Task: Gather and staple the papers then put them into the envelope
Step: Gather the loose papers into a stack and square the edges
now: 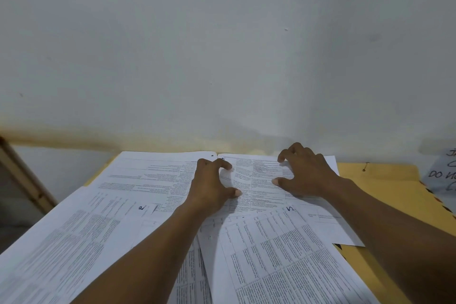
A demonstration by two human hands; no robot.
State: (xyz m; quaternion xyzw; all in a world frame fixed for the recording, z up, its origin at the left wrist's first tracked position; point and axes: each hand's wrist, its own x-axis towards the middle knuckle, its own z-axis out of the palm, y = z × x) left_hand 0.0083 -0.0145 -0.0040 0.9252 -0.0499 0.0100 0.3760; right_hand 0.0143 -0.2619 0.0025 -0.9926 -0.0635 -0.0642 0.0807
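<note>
Several printed white sheets (283,254) lie spread and overlapping across the table. My left hand (212,190) sits on the far sheet (261,180), thumb and forefinger pinching up a small fold of it. My right hand (306,173) rests on the same sheet a little to the right, fingers arched, with fingertips and thumb pressing on the paper. A yellow-brown envelope (385,195) lies flat at the right, partly under the sheets. No stapler is in view.
A pale wall rises right behind the table's far edge. A handwritten note (441,175) hangs at the far right. A wooden strip (22,175) leans at the left, beside the table's left edge.
</note>
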